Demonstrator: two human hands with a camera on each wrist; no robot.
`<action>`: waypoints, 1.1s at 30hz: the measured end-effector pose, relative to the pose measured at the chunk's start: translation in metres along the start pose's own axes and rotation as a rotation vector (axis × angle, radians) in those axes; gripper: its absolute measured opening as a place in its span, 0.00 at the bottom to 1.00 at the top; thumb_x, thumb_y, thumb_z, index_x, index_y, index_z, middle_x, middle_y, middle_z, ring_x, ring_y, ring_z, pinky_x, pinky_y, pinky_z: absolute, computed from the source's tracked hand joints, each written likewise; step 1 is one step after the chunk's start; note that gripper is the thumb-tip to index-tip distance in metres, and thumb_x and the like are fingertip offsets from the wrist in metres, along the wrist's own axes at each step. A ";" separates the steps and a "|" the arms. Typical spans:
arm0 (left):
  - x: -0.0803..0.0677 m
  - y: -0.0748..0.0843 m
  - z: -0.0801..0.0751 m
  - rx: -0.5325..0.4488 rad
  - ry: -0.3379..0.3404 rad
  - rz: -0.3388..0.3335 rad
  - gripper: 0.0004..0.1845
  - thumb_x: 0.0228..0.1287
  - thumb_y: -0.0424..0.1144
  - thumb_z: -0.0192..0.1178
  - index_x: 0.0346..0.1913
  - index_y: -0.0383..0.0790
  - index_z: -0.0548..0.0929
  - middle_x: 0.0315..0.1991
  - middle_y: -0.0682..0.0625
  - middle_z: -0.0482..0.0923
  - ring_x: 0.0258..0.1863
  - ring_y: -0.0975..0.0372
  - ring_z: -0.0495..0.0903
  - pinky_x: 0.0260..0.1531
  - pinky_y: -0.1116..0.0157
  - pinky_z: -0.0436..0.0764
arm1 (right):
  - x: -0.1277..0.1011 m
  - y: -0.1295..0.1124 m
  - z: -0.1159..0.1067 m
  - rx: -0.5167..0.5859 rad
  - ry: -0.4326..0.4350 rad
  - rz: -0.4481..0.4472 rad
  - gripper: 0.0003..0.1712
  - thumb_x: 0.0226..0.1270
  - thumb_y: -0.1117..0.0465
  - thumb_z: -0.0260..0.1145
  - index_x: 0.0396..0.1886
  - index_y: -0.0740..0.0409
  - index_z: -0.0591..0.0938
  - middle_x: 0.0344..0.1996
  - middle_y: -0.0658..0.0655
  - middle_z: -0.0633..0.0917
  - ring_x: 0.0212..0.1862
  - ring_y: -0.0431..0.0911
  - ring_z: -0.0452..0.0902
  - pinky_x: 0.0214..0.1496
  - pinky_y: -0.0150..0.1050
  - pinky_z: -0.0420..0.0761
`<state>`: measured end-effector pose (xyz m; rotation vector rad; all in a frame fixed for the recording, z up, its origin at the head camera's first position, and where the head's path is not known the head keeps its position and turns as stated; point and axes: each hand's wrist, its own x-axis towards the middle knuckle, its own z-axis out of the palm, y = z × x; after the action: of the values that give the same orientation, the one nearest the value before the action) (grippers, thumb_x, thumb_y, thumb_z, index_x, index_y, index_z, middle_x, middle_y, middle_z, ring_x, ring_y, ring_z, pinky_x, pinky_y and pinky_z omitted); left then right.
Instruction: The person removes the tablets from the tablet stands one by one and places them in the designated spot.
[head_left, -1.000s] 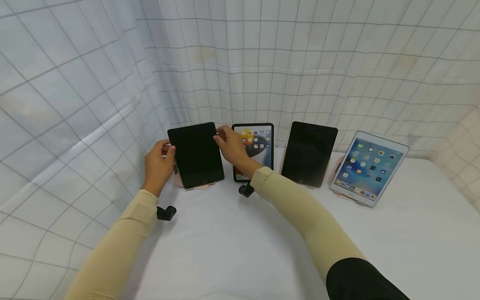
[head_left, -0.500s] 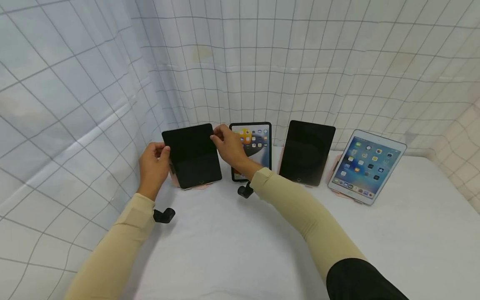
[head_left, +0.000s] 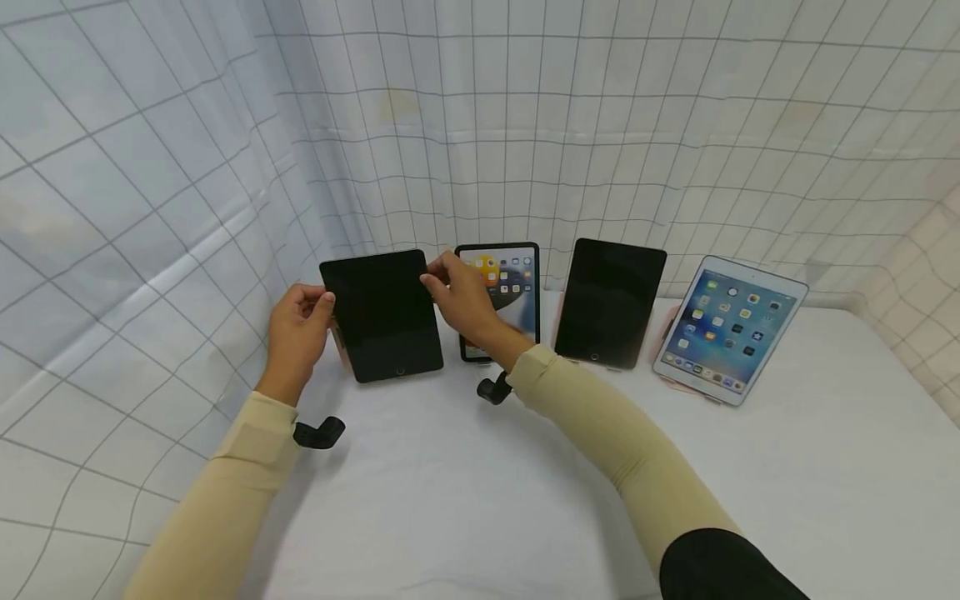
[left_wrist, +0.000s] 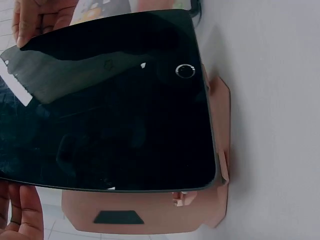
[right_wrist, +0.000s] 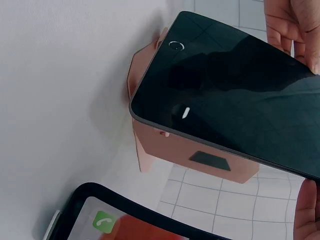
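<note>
A black tablet (head_left: 382, 321) with a dark screen and a round home button stands tilted at the left of the row. My left hand (head_left: 296, 333) pinches its left edge between thumb and fingers. My right hand (head_left: 467, 300) pinches the opposite edge near the upper corner. Behind the tablet, a pink folding stand (left_wrist: 150, 215) shows in both wrist views, with the tablet's lower edge close over its bottom lip. The right forearm passes in front of a black-cased tablet (head_left: 517, 304) with a lit home screen.
Farther right, another dark tablet (head_left: 611, 304) leans on a stand, then a white tablet (head_left: 731, 329) with a lit screen. White cloth with a grid pattern (head_left: 600, 108) hangs behind and at the left. A white surface (head_left: 465, 483) lies under everything.
Both hands hold the black tablet throughout. It has shifted slightly left and toward me, its lower edge coming away from the stand's base. The head view has turned a little.
</note>
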<state>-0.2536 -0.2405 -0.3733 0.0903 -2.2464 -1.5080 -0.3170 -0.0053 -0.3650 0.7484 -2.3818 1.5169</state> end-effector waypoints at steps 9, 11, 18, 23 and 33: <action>-0.014 0.001 0.000 -0.126 -0.106 -0.024 0.15 0.75 0.39 0.56 0.52 0.27 0.74 0.39 0.55 0.75 0.37 0.68 0.76 0.37 0.75 0.80 | -0.024 -0.001 -0.008 0.038 -0.002 0.074 0.10 0.76 0.59 0.60 0.49 0.60 0.77 0.41 0.55 0.83 0.42 0.44 0.80 0.41 0.30 0.82; -0.018 -0.001 -0.001 -0.114 -0.113 -0.014 0.15 0.75 0.39 0.56 0.52 0.27 0.74 0.38 0.56 0.75 0.36 0.68 0.77 0.37 0.75 0.80 | -0.030 0.000 -0.007 0.058 0.002 0.076 0.09 0.75 0.60 0.61 0.48 0.61 0.78 0.40 0.55 0.83 0.40 0.44 0.80 0.40 0.30 0.83; -0.027 0.004 -0.007 -0.060 -0.143 -0.018 0.15 0.76 0.38 0.54 0.52 0.26 0.73 0.38 0.54 0.76 0.35 0.68 0.78 0.37 0.75 0.81 | -0.045 -0.001 -0.002 0.146 0.009 0.115 0.06 0.75 0.61 0.62 0.44 0.60 0.77 0.39 0.56 0.83 0.40 0.44 0.82 0.39 0.32 0.84; -0.031 0.005 -0.009 -0.073 -0.172 -0.011 0.14 0.75 0.36 0.55 0.50 0.25 0.73 0.36 0.55 0.76 0.34 0.68 0.78 0.37 0.75 0.81 | -0.053 -0.003 -0.003 0.155 -0.003 0.153 0.06 0.74 0.62 0.62 0.44 0.60 0.77 0.39 0.55 0.83 0.39 0.44 0.82 0.38 0.33 0.84; -0.035 0.004 -0.014 -0.061 -0.258 -0.019 0.14 0.76 0.36 0.54 0.49 0.24 0.72 0.37 0.54 0.76 0.34 0.67 0.78 0.37 0.73 0.82 | -0.061 0.000 -0.006 0.195 -0.039 0.212 0.05 0.74 0.63 0.63 0.44 0.60 0.77 0.40 0.56 0.83 0.36 0.47 0.83 0.37 0.34 0.85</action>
<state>-0.2161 -0.2406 -0.3759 -0.1071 -2.3992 -1.6801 -0.2661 0.0184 -0.3896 0.5829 -2.4320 1.8561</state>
